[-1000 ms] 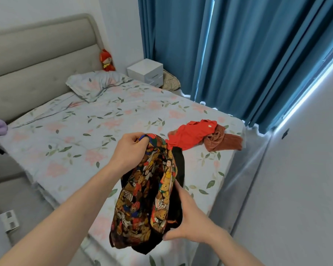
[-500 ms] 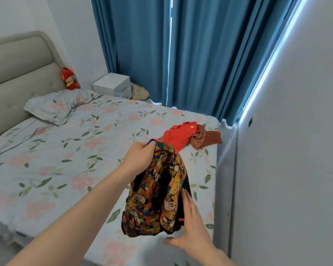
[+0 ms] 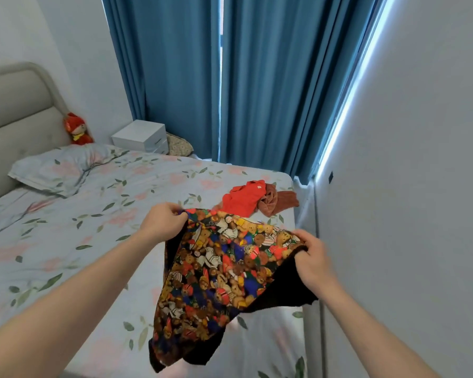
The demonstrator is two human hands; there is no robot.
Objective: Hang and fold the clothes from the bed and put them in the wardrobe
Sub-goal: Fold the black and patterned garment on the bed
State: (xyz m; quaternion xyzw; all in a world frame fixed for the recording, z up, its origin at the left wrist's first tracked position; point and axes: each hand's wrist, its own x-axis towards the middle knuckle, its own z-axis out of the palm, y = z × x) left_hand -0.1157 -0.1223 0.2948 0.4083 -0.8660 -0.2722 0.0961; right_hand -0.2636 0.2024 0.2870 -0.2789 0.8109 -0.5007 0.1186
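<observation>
1. The bear-print garment [image 3: 224, 266], bunched half a second ago, is now spread above the bed's [image 3: 66, 241] foot edge.
2. Left hand [image 3: 163, 221] and right hand [image 3: 311, 255] each pinch a top corner.
3. Likely ready for folding.

There is only one view, from a wide-angle camera on the person's head. It looks forward and down, across the foot corner of the bed with the floral sheet [image 3: 66, 241] toward the blue curtains [image 3: 191, 77]. The two bare forearms enter from the bottom edge and are very near to the lens. The grey padded headboard [image 3: 14, 115] stands far at the left, the white wall [image 3: 421, 159] close at the right. Straight lines bend near the edges.
</observation>
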